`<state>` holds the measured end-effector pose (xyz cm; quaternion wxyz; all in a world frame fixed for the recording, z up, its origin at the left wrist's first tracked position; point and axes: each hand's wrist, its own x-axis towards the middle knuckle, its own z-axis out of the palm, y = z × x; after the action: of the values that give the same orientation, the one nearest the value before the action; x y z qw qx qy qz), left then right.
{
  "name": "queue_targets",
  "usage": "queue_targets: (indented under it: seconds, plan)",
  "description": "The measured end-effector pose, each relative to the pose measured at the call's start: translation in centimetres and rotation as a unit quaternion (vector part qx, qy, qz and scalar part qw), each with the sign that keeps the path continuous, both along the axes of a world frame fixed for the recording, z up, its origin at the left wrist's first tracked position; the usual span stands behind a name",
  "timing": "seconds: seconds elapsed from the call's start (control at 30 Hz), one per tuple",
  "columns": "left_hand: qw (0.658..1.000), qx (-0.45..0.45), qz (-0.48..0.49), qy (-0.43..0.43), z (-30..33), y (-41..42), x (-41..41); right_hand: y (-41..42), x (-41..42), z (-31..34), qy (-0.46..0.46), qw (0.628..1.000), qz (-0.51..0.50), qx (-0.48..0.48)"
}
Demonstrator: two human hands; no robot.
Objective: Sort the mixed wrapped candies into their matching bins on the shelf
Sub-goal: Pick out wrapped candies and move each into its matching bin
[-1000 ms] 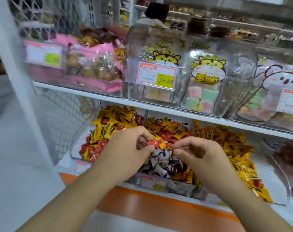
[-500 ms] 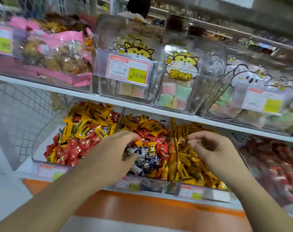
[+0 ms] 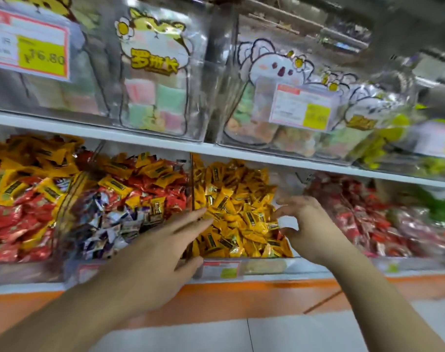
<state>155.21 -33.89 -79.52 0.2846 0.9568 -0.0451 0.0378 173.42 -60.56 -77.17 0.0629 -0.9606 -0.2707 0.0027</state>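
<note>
Fingers of the right hand (image 3: 308, 227) curl loosely over the yellow candies (image 3: 238, 212), grip unclear. Left hand (image 3: 155, 260) flat, empty, pointing two o'clock; candies lie nearer the right.

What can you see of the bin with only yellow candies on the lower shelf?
The yellow candy bin is clear plastic, on the lower shelf between the mixed bin and a red-candy bin. It is heaped with yellow wrappers bearing dark labels. A price tag sits on its front. The left hand reaches over its left front corner; the right hand hovers over its right side.
</note>
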Motion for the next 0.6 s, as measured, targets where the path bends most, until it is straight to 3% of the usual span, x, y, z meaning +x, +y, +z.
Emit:
queue_targets:
  seconds: [0.13,0.3,0.43,0.6]
  plan:
    - [1.0,0.018,0.001,-0.011,-0.5,-0.1,0.2,-0.3,0.5,-1.2,-0.026,0.997,-0.004,-0.076]
    - [0.999,0.027,-0.001,-0.018,-0.8,-0.1,0.4,-1.2,1.0,-2.8,-0.065,0.997,-0.004,-0.032]
    - [0.999,0.02,0.004,-0.026,-0.6,0.1,0.1,-0.7,0.9,-2.4,-0.068,0.996,-0.021,0.062]
    - [0.997,-0.01,0.043,-0.057,0.0,1.2,-0.6,2.5,-3.1,0.9,0.038,0.959,-0.041,0.278]
